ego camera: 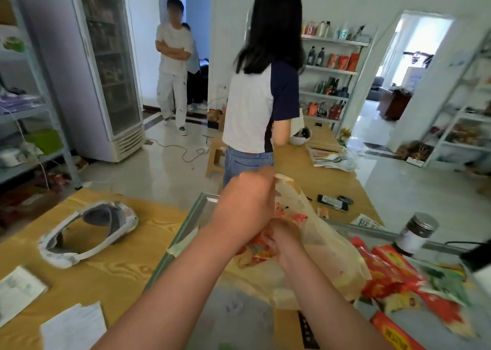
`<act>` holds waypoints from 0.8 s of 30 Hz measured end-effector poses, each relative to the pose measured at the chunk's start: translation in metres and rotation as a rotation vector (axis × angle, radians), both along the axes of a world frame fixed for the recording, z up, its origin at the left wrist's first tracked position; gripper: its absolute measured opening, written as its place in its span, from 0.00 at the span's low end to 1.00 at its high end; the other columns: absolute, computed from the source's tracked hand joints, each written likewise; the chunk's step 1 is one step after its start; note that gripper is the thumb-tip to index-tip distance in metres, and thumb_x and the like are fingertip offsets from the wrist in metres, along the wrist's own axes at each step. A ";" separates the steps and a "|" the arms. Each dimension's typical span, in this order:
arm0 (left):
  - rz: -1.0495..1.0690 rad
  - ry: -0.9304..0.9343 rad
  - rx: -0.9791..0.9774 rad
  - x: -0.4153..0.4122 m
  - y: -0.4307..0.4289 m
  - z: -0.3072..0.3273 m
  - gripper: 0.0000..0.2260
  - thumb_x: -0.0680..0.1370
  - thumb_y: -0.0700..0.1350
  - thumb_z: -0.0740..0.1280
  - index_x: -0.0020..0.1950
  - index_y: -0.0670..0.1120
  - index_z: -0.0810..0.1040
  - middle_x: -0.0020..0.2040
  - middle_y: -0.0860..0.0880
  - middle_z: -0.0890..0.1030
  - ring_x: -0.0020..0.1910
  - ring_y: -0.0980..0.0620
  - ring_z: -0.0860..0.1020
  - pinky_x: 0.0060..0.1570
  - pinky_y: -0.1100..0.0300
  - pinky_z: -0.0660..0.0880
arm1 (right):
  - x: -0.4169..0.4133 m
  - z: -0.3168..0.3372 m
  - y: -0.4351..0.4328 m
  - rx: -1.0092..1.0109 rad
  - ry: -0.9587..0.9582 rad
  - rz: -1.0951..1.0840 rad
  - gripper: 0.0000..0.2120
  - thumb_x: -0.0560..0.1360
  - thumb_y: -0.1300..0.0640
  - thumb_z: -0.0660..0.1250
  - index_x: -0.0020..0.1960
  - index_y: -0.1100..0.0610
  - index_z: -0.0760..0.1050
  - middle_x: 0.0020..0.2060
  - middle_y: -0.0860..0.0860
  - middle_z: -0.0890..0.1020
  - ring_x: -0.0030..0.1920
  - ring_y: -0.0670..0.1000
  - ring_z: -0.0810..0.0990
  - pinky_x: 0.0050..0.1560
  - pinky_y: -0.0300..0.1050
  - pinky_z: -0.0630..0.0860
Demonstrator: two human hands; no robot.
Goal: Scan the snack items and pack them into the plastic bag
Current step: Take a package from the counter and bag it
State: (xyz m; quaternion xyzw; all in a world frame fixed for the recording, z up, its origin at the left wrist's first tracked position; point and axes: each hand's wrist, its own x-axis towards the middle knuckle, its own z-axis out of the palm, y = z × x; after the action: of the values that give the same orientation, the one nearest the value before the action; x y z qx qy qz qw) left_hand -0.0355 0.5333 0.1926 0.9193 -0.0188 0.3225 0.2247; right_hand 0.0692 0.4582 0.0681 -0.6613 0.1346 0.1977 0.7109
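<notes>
A pale translucent plastic bag [326, 246] stands on the glass counter [186, 232] in the middle of the head view. My left hand [247, 201] grips the bag's upper rim and holds its mouth open. My right hand [281, 240] is inside the mouth, its fingers curled round a red and orange snack packet [255, 251] that is partly in the bag. To the right of the bag lie several red snack packets [390, 272] and a green one [446, 280], blurred.
A dark jar with a silver lid [417, 232] stands right of the bag. A white headset [87, 235] and papers [74, 325] lie on the wooden table at left. A person [260, 105] stands close behind the counter; a phone [332, 202] lies beyond the bag.
</notes>
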 end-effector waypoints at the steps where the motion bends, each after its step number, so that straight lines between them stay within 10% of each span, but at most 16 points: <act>1: -0.010 0.014 0.003 -0.001 -0.001 0.003 0.08 0.76 0.35 0.58 0.40 0.45 0.64 0.29 0.53 0.63 0.28 0.47 0.67 0.30 0.56 0.61 | -0.001 0.001 -0.005 0.021 -0.034 -0.025 0.11 0.76 0.64 0.59 0.56 0.61 0.75 0.49 0.58 0.81 0.44 0.55 0.81 0.38 0.42 0.79; 8: -0.029 0.182 0.137 -0.001 -0.006 0.005 0.17 0.77 0.50 0.60 0.30 0.46 0.65 0.28 0.50 0.68 0.27 0.52 0.68 0.27 0.58 0.60 | -0.049 0.042 -0.058 -0.007 -0.222 0.088 0.08 0.79 0.59 0.60 0.52 0.56 0.77 0.48 0.57 0.83 0.47 0.54 0.84 0.47 0.43 0.80; 13: -0.238 0.771 0.353 0.006 -0.010 -0.014 0.10 0.73 0.56 0.60 0.35 0.53 0.70 0.44 0.54 0.77 0.56 0.50 0.76 0.50 0.56 0.75 | -0.081 0.031 -0.107 -0.076 -0.219 0.048 0.08 0.76 0.65 0.63 0.50 0.66 0.80 0.42 0.57 0.85 0.38 0.52 0.84 0.39 0.41 0.79; 24: -0.046 1.056 0.412 0.014 -0.102 -0.033 0.06 0.73 0.53 0.68 0.44 0.54 0.73 0.42 0.58 0.69 0.46 0.54 0.72 0.45 0.62 0.69 | -0.079 0.017 -0.252 -0.039 -0.367 -0.016 0.10 0.78 0.66 0.61 0.50 0.57 0.79 0.40 0.56 0.84 0.35 0.49 0.80 0.36 0.39 0.78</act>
State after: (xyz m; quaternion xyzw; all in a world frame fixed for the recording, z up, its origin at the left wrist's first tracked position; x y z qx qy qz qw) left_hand -0.0212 0.4318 0.1592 0.9800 0.0134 -0.1966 0.0264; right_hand -0.0100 0.2066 0.0850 -0.6987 0.0116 0.0654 0.7123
